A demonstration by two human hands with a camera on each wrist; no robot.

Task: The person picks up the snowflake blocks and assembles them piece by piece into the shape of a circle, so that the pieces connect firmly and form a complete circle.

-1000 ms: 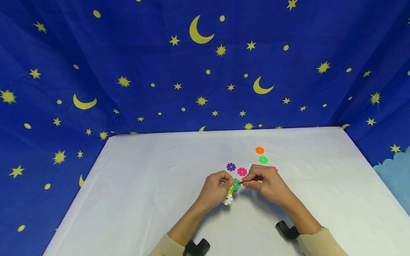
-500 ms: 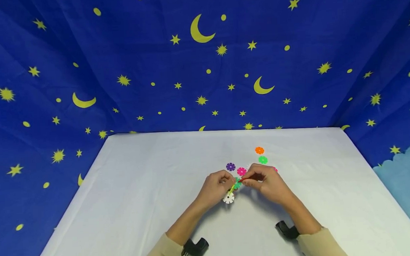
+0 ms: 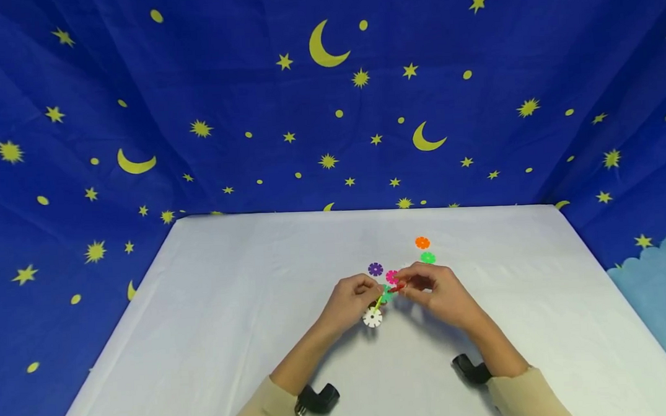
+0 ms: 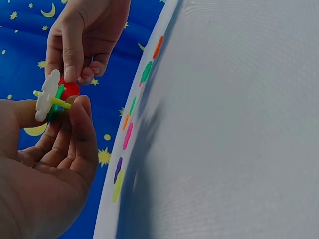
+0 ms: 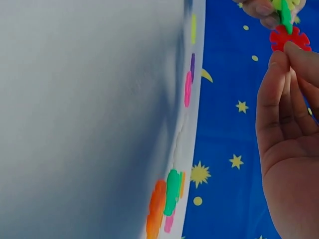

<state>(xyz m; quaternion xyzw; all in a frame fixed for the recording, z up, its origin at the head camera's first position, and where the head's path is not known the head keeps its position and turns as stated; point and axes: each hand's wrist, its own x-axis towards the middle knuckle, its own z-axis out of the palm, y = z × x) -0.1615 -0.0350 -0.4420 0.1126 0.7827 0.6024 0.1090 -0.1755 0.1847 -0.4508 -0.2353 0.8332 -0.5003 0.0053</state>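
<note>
My left hand (image 3: 351, 303) pinches a joined group of notched plastic discs. In it are a white disc (image 3: 372, 318), a yellow disc (image 4: 62, 103) seen nearly edge-on, and a green disc (image 5: 285, 15). Between its thumb and a fingertip my right hand (image 3: 437, 293) holds a red disc (image 5: 289, 39) by the edge. The red disc meets the green one at their rims; how deeply their slots interlock is too small to tell. Both hands are raised above the white table (image 3: 247, 286), close together.
Loose discs lie beyond the hands: purple (image 3: 375, 269), pink (image 3: 392, 277), green (image 3: 427, 258) and orange (image 3: 422, 242). More show edge-on in the wrist views, such as a yellow-green disc (image 4: 117, 186). A blue star-patterned curtain (image 3: 261, 99) hangs behind the table.
The red disc has moved left against the green disc. The joined discs have turned, so the white disc faces the head camera more. My right hand's fingers have shifted slightly up.
</note>
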